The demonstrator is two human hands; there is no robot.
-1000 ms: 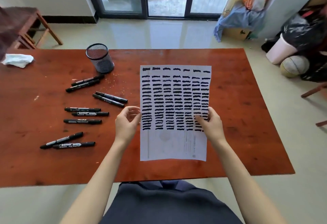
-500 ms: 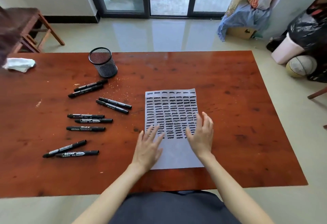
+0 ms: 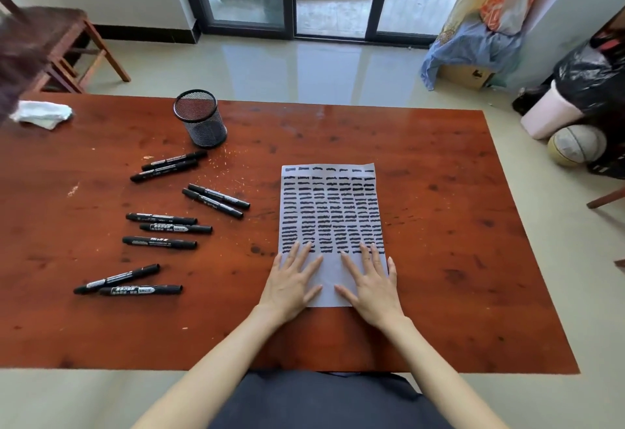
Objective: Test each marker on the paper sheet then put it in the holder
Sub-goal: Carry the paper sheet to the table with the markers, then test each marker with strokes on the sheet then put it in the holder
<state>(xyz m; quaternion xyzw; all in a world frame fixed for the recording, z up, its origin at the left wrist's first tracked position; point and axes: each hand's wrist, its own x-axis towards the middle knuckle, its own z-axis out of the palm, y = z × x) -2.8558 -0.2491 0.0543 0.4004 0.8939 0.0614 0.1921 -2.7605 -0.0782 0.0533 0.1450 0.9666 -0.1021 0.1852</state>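
A person's two hands lie flat on the near end of a paper sheet [image 3: 333, 225] spread on a red-brown wooden table [image 3: 439, 259], its upper part already crowded with rows of short black test strokes. The left hand [image 3: 292, 281] rests with fingers straight and spread across the sheet's near left corner, part of the palm over the bare wood; the right hand [image 3: 370, 281] presses the near right corner the same way. Neither holds a marker.

Nine black markers [image 3: 159, 242] lie capped and scattered to the left, well apart from the sheet, and the black mesh pen holder [image 3: 200, 119] stands upright beyond them near the far edge, apparently with nothing in it.

The risks from here look modest but real. Only a narrow blank strip remains on the sheet, and both hands are covering it, so new strokes could land over old ones and a dry marker might pass unnoticed. The sheet is light and would likely slide once one hand lifts to fetch a marker. The light mesh holder could tip if a marker is dropped in hard against its rim.
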